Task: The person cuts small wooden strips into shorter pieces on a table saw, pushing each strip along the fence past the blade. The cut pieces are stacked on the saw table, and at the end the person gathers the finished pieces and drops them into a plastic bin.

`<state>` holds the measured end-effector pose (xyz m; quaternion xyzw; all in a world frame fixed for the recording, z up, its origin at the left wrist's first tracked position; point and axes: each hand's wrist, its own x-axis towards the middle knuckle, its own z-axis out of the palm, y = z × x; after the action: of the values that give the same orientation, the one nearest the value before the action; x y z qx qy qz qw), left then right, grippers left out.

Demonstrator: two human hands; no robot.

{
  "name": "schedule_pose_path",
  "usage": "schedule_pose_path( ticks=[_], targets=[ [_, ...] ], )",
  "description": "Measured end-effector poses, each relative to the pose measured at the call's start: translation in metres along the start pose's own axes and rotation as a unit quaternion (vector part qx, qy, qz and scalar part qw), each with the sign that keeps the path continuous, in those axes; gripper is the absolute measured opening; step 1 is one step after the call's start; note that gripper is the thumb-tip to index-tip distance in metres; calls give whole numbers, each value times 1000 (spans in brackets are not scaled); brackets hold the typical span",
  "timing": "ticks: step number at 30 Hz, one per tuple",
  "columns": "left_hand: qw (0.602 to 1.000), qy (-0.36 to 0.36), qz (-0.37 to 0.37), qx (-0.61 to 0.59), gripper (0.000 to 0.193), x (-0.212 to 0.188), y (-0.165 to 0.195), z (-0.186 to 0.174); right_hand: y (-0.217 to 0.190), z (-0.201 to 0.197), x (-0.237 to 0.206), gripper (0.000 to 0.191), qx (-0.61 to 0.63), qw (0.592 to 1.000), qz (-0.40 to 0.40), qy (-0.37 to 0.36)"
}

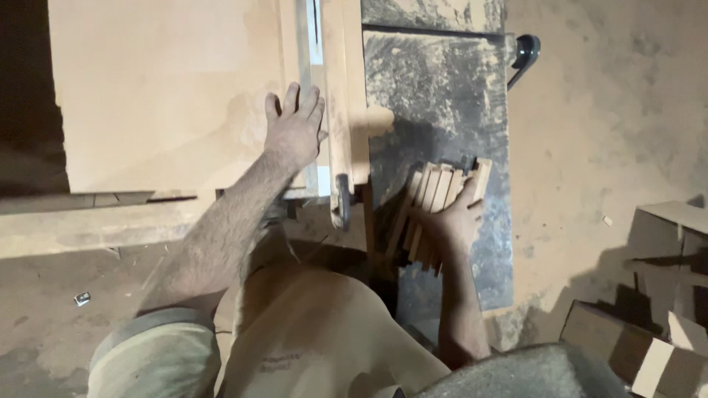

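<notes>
Left hand (295, 133) flat, fingers spread, on board (162, 96); right hand (453, 217) gripping wooden slats (431, 193)

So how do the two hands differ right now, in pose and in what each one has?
The left hand lies flat, fingers spread, on the big wooden board on the saw table; the right hand curls around a bundle of short wooden slats. The left arm reaches far forward; the right stays nearer the body. Both are bare and rest over the dusty table.
</notes>
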<state>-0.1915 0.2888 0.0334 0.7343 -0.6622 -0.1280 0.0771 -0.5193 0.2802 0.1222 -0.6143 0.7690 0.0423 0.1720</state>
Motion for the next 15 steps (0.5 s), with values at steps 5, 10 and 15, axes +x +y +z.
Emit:
schedule_pose_path(
  ticks=[5, 10, 15],
  targets=[
    [1000, -12, -1, 7, 72, 67, -34, -6, -2, 5, 5, 148, -12, 1000, -6, 8],
    [1000, -25, 5, -12, 73, 121, -65, -11, 1, 16, 11, 144, -27, 999, -20, 38],
    [1000, -7, 14, -3, 76, 183, -97, -13, -2, 23, 14, 140, -21, 996, -40, 82]
  ],
)
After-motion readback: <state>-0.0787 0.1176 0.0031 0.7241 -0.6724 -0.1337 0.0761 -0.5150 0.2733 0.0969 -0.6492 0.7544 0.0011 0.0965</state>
